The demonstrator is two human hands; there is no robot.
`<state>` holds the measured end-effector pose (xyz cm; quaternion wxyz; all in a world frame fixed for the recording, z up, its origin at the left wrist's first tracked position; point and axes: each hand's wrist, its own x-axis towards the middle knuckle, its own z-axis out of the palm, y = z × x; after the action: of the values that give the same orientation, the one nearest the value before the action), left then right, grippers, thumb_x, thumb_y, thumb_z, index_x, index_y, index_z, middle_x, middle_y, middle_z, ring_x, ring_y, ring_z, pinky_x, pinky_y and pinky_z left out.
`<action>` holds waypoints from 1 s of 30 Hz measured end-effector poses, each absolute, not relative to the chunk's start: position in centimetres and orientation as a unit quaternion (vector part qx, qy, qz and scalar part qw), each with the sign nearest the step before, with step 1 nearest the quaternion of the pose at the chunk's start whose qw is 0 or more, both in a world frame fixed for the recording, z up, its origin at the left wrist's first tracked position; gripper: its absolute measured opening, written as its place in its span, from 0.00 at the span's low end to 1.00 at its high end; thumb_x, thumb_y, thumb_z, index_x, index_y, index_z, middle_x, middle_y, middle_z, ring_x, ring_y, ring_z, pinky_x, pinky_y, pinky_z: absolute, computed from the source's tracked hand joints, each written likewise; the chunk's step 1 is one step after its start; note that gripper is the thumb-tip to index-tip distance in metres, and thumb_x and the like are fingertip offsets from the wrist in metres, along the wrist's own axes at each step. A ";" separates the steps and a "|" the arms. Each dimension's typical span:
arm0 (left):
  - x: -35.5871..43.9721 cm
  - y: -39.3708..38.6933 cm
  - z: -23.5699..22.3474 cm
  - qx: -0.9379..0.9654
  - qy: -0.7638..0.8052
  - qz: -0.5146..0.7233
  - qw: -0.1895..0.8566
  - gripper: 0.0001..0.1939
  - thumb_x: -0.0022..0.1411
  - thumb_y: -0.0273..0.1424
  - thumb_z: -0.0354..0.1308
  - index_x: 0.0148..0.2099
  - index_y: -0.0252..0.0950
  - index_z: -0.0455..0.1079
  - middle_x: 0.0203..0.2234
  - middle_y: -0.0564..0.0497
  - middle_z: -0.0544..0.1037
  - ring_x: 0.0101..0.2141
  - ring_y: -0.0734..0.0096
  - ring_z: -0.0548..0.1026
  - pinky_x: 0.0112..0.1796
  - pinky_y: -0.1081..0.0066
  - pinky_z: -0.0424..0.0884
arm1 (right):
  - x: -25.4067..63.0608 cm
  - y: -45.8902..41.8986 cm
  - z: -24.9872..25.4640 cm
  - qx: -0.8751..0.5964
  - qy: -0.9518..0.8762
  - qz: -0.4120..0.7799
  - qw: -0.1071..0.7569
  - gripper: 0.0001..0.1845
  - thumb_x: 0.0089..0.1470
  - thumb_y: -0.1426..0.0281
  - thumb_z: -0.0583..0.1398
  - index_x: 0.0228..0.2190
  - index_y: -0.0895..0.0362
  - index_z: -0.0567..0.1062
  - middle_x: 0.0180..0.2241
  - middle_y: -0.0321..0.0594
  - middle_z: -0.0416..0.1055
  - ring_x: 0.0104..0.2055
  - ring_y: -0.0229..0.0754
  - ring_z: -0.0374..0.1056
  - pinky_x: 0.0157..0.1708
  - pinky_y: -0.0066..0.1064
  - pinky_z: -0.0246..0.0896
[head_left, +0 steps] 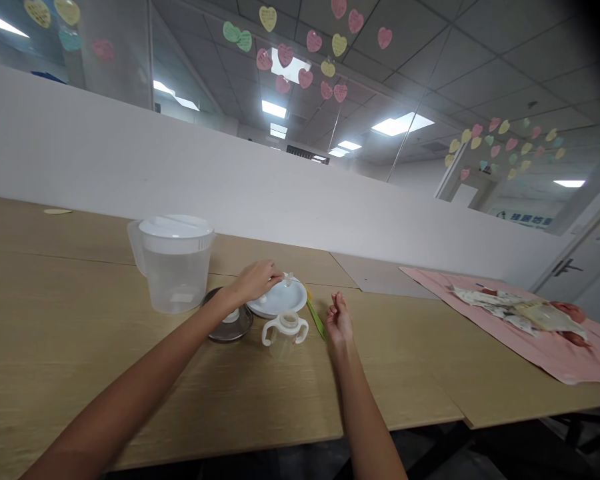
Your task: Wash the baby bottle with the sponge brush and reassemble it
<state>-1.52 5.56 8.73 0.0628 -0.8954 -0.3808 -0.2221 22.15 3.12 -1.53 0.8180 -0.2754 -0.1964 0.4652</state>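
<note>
Over a white plate (295,307), my left hand (256,280) is closed in a pinch on a small clear bottle nipple (289,279). My right hand (340,321) rests to the right of the plate, palm turned up, its fingers curled together with nothing visible in them. Between my forearms stands a clear baby bottle (283,343) with two white handles and an uncovered top. A green and yellow utensil (317,319) lies between the plate and my right hand. Partly under my left wrist is a dark round lid (233,331).
A clear lidded pitcher (177,273) stands on the wooden table (220,407) to the left. On the right, a pink cloth (545,357) bears a doll-like figure (570,313) and crumpled fabric. A white wall (260,193) with glass above closes off the back.
</note>
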 end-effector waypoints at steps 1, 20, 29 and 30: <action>-1.5 5.5 8.8 -0.896 -0.378 -0.224 0.059 0.17 0.62 0.35 0.42 0.38 0.40 0.71 0.29 0.49 0.68 0.30 0.71 0.67 0.30 0.74 0.58 | 22.1 3.1 -1.5 -0.278 -0.190 0.465 0.819 0.10 0.40 0.72 0.64 0.27 0.57 0.69 0.26 0.27 0.70 0.13 0.20 0.53 0.10 0.10 0.52; -1.1 6.0 8.0 -0.908 -0.342 -0.233 0.072 0.15 0.62 0.32 0.41 0.38 0.38 0.71 0.32 0.49 0.71 0.33 0.70 0.68 0.34 0.73 0.60 | 20.7 2.5 -0.7 -0.294 -0.276 0.467 0.787 0.14 0.35 0.70 0.67 0.25 0.58 0.69 0.26 0.28 0.70 0.14 0.20 0.54 0.10 0.11 0.53; -0.1 5.5 7.5 -0.902 -0.345 -0.240 0.094 0.15 0.62 0.30 0.41 0.36 0.37 0.70 0.30 0.49 0.72 0.31 0.69 0.69 0.31 0.72 0.60 | 19.8 2.1 -0.4 -0.302 -0.318 0.473 0.764 0.14 0.33 0.68 0.67 0.24 0.60 0.71 0.23 0.28 0.69 0.14 0.20 0.51 0.10 0.12 0.48; -0.1 5.4 7.5 -0.902 -0.346 -0.240 0.099 0.16 0.63 0.30 0.40 0.36 0.37 0.70 0.30 0.48 0.72 0.31 0.69 0.69 0.31 0.72 0.60 | 19.6 2.1 -0.4 -0.303 -0.326 0.473 0.760 0.14 0.34 0.68 0.67 0.25 0.60 0.71 0.23 0.29 0.69 0.14 0.21 0.51 0.10 0.12 0.48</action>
<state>-0.05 5.44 7.52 0.0987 -0.9019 -0.3455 -0.2396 19.60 2.08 -0.44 0.7604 -0.3031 -0.3263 0.4727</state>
